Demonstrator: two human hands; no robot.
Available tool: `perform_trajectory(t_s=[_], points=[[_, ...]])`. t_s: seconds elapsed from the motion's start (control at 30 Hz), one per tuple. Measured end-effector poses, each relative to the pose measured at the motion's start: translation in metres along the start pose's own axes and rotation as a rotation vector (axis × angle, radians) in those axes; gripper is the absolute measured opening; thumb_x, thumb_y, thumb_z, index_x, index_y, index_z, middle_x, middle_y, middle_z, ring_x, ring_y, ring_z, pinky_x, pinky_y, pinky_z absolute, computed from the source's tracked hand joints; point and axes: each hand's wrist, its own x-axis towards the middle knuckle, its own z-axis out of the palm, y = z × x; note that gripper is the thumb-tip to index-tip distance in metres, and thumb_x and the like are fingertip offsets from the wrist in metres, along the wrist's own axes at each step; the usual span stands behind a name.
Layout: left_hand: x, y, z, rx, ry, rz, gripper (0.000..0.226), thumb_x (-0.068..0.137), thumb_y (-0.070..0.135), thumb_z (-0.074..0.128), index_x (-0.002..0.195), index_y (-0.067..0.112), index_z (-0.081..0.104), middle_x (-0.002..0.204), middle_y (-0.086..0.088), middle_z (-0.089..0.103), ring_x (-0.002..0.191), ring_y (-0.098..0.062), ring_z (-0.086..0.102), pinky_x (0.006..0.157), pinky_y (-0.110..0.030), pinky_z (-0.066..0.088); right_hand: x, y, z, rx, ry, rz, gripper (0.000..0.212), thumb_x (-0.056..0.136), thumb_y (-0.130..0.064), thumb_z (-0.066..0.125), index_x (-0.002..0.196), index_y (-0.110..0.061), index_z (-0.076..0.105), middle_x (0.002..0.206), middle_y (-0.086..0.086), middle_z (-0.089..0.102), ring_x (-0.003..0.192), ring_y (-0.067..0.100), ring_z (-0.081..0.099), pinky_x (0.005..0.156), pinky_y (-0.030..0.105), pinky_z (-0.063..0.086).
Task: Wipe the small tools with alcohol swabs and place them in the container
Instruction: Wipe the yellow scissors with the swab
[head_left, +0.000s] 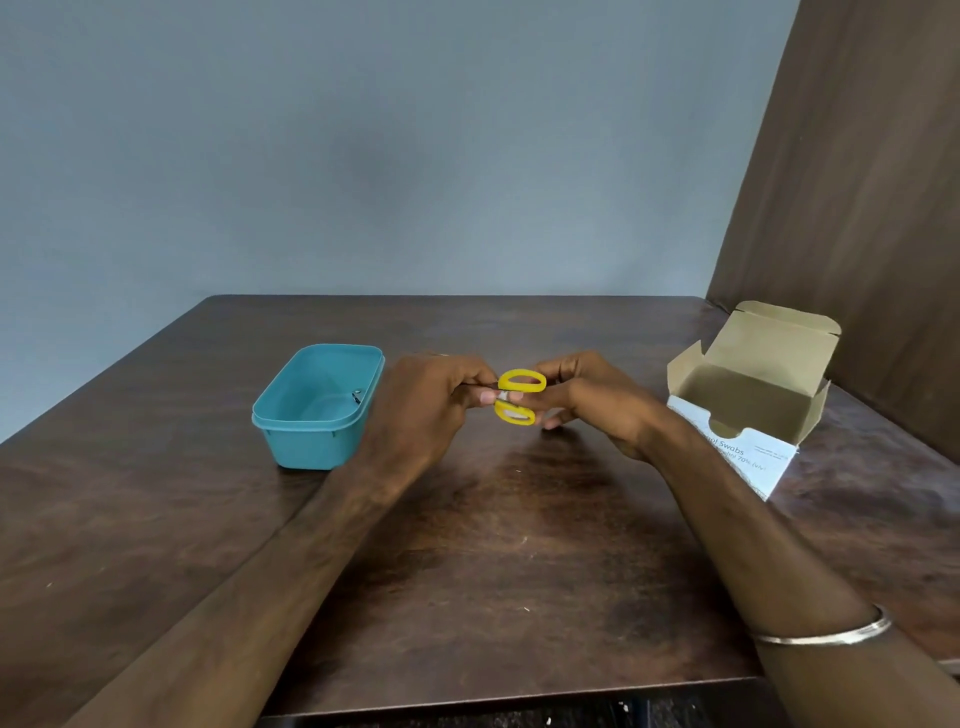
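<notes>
Small scissors with yellow handles are held above the middle of the brown table. My left hand grips the blade end, with a bit of white swab showing by its thumb; the blades are hidden in that hand. My right hand holds the handle side with curled fingers behind the yellow loops. A teal plastic container stands open to the left of my left hand, with a small metal tool inside near its right wall.
An open cardboard box of alcohol swabs sits at the right, lid flap up, near a brown wall panel. A metal bangle is on my right wrist. The table's front edge runs close below my forearms.
</notes>
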Motion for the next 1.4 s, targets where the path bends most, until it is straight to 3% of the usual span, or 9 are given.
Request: perform_trajectory(t_s=[0.2,0.47,0.6,0.67,0.8,0.93,1.03,1.17,1.4], points=[[0.0,0.001,-0.001,0.038,0.025,0.034,0.006,0.085,0.02,0.074,0.09,0.021,0.078,0.071,0.002,0.071,0.066,-0.015,0.056,0.061,-0.03,0.042,0.003,-0.001,0.005,0.004,0.111,-0.03,0.013,0.091,-0.01,0.066,0.088,-0.018,0.075,0.066,-0.004,0.069,0.059,0.012,0.059,0.067,0.033,0.051],[-0.001,0.001,-0.001,0.082,0.084,-0.021,0.011,0.088,0.026,0.071,0.095,0.022,0.077,0.077,0.003,0.074,0.07,-0.016,0.061,0.063,-0.03,0.046,0.004,0.003,0.007,0.111,0.14,-0.141,0.01,0.087,-0.01,0.074,0.096,-0.013,0.075,0.075,0.005,0.071,0.06,0.011,0.06,0.053,0.029,0.049],[-0.002,0.002,0.0,0.028,0.095,-0.113,0.012,0.088,0.029,0.071,0.097,0.022,0.077,0.08,0.006,0.074,0.07,-0.012,0.061,0.061,-0.023,0.041,0.003,0.003,0.004,0.174,0.136,-0.177,0.022,0.082,-0.012,0.08,0.103,-0.015,0.075,0.097,0.024,0.073,0.07,0.015,0.063,0.055,0.029,0.05],[-0.003,0.002,0.0,0.02,0.081,-0.137,0.012,0.088,0.029,0.071,0.097,0.022,0.076,0.08,0.005,0.074,0.071,-0.013,0.061,0.063,-0.026,0.045,0.004,0.004,0.005,0.179,0.134,-0.186,0.024,0.082,-0.008,0.079,0.105,-0.014,0.074,0.092,0.027,0.071,0.072,0.017,0.063,0.055,0.027,0.05],[-0.006,0.005,0.0,0.02,0.06,-0.147,0.01,0.088,0.03,0.071,0.095,0.024,0.076,0.079,0.006,0.074,0.071,-0.013,0.063,0.067,-0.035,0.052,0.005,0.004,0.007,0.185,0.15,-0.196,0.023,0.083,-0.002,0.076,0.101,-0.017,0.072,0.082,0.012,0.069,0.061,0.009,0.059,0.054,0.024,0.046],[-0.009,0.01,0.001,0.025,0.053,-0.163,0.009,0.088,0.03,0.071,0.093,0.023,0.076,0.076,0.005,0.073,0.069,-0.014,0.063,0.066,-0.039,0.052,0.004,0.004,0.008,0.191,0.14,-0.217,0.025,0.085,0.0,0.074,0.098,-0.021,0.07,0.076,0.015,0.065,0.07,0.021,0.055,0.055,0.026,0.043],[-0.015,0.013,-0.001,0.019,0.087,-0.193,0.011,0.088,0.028,0.072,0.093,0.02,0.077,0.076,0.004,0.073,0.069,-0.016,0.064,0.066,-0.038,0.053,0.003,0.003,0.008,0.246,0.173,-0.216,0.027,0.088,0.0,0.071,0.105,-0.02,0.07,0.063,-0.003,0.065,0.078,0.021,0.061,0.057,0.027,0.047],[-0.028,0.022,-0.012,0.093,0.203,-0.17,0.014,0.089,0.026,0.071,0.098,0.019,0.077,0.073,0.0,0.073,0.063,-0.016,0.058,0.06,-0.034,0.045,-0.001,-0.001,0.006,0.43,0.23,-0.176,0.025,0.091,-0.003,0.069,0.111,-0.018,0.069,0.079,0.003,0.068,0.078,0.021,0.064,0.057,0.032,0.057],[-0.044,0.035,-0.027,-0.039,0.354,-0.334,0.012,0.087,0.024,0.072,0.097,0.019,0.078,0.074,0.004,0.074,0.069,-0.016,0.067,0.068,-0.041,0.054,-0.014,-0.026,0.017,0.772,0.037,-0.16,0.026,0.09,0.005,0.064,0.112,-0.007,0.066,0.09,0.009,0.07,0.089,0.031,0.074,0.072,0.051,0.062]])
